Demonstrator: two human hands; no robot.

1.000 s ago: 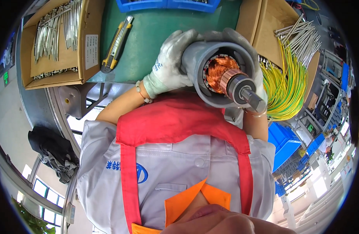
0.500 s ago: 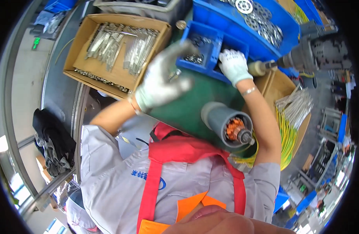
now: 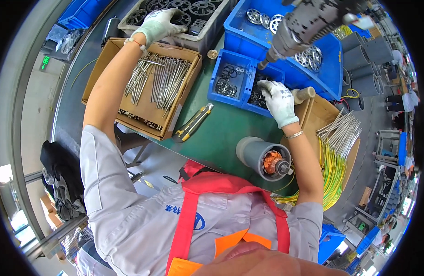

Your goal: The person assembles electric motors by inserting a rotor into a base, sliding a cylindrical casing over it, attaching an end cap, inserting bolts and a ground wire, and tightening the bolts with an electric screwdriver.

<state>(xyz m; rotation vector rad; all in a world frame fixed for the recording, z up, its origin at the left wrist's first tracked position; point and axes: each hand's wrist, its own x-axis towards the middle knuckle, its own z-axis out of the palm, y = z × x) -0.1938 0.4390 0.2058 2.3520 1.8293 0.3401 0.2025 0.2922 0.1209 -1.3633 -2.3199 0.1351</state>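
My left hand (image 3: pixel 160 26), in a white glove, reaches over the rim of a grey crate (image 3: pixel 214 33) of round dark metal end covers (image 3: pixel 202 8). Its thumb and fingers are apart beside one cover. My right hand (image 3: pixel 279 102), also gloved, is at the right compartment of a small blue bin (image 3: pixel 243 100) full of small dark parts (image 3: pixel 256 95). Its fingers are curled in, and whatever they hold is hidden. Near my right forearm, a grey cylinder (image 3: pixel 253 152) lies on the green mat, a copper-wound rotor (image 3: pixel 272 163) showing in its end.
A cardboard box (image 3: pixel 173 125) of metal rods stands below my left forearm. A utility knife (image 3: pixel 193 123) lies beside it. A power driver (image 3: pixel 304 30) hangs above a large blue bin (image 3: pixel 239 37) of metal discs. Yellow-green wires (image 3: pixel 334 184) and rods fill a box at right.
My left hand has moved from above the mat, up and left to the grey crate. My right hand stays at the small blue bin. The driver has shifted left in view.
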